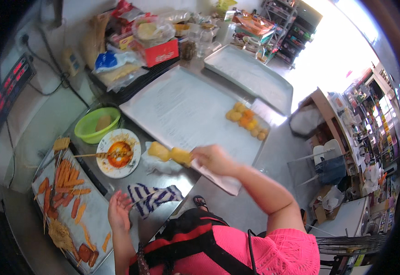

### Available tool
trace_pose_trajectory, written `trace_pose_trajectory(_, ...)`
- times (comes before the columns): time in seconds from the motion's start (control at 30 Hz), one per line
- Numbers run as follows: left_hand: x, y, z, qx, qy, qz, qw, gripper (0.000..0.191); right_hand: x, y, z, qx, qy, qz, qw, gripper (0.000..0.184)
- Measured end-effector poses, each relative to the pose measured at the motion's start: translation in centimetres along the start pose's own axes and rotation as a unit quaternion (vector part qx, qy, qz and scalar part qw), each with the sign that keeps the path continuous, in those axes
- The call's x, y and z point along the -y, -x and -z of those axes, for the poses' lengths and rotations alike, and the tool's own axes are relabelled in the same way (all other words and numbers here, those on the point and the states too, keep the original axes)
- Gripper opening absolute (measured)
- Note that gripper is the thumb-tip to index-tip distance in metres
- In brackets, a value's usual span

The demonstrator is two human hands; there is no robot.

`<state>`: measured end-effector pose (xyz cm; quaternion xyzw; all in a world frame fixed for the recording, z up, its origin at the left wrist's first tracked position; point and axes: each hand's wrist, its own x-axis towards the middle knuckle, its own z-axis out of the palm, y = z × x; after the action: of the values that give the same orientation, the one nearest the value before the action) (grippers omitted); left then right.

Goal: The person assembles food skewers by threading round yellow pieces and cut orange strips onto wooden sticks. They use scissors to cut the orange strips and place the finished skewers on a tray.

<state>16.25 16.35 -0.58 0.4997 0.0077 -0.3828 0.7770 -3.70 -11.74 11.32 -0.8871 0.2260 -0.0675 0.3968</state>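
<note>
My left hand (119,209) is near the front of the steel counter, its fingers bent around the end of a thin wooden skewer (144,198). The skewer reaches over a crumpled blue-and-white striped cloth (155,199). At the near edge of a large metal tray (186,103), the blurred fingertips of my right hand (217,161) grip the end of a yellow food piece (180,156). A second yellow piece (158,151) touches it, over a crumpled white sheet (160,166). Several yellow, orange and tan balls (246,120) lie at the large tray's right end.
A plate with red sauce (120,164) holds a brush, beside a green bowl (83,129). Skewered sausages and other foods lie on the left tray (93,202). Another metal tray (251,72) stands at the back, near a red box (160,53) and bags.
</note>
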Motion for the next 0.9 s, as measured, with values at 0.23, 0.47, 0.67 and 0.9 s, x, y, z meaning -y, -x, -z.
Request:
trace_pose_trajectory(0.23,3.2,0.9,-1.7,-0.154,-0.056,-0.088,0.983,0.017,-14.3,-5.2,18.1,0.031,0.151,-0.068,0.986,0.018)
trace_pose_trajectory(0.47,6.2,2.2,-8.4,-0.159,-0.154,-0.129,0.967,0.013,-24.9,-13.8,23.4,0.235,0.242,-0.131,0.932,0.018)
trace_pose_trajectory(0.67,6.7,5.7,-9.2,-0.212,-0.233,-0.171,0.934,0.013,-26.3,-18.3,22.9,0.314,0.273,-0.188,0.89,0.019)
trace_pose_trajectory(0.9,6.7,6.9,-9.6,-0.236,-0.273,-0.17,0.917,0.013,-29.9,-19.3,22.1,0.193,0.34,-0.205,0.897,0.02)
